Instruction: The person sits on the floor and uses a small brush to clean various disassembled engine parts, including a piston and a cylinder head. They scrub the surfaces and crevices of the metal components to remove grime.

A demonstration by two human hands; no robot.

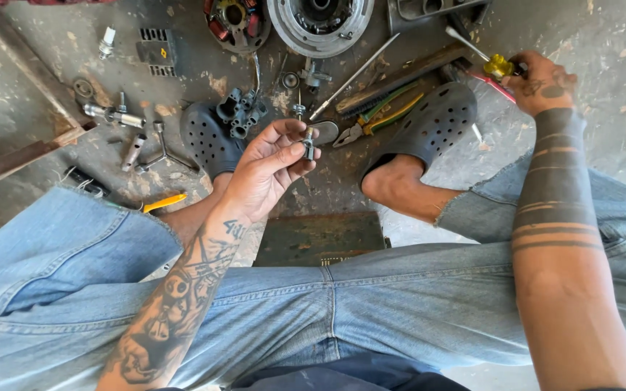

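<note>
A: At the centre of the frame, what does the left hand (269,168) hold?

B: A small threaded bolt (308,145) of dull grey metal, ridged along its shank, with a ring-like collar near its middle. The thumb and fingertips are pressed together on it in a pinch; the palm faces up.

A: How is the bolt oriented?

B: Its long axis runs nearly vertical in the frame, one end toward the top edge, the other sunk between the fingertips.

A: And the right hand (541,81)?

B: At the upper right, it is closed around the translucent yellow handle of a screwdriver (488,61). The bright steel shaft slants toward the upper left of the frame.

A: What surrounds them?

B: Rough, stained concrete floor (617,43). Two dark perforated rubber clogs (432,123) sit either side of the centre; pliers (374,119) with green-and-yellow grips lie between them. A round machined metal housing (320,23) lies at the top centre, beside a coil-wound stator (237,20). A spark plug (106,42) rests at the upper left. Faded blue denim jeans (371,304) fill the lower frame.
</note>
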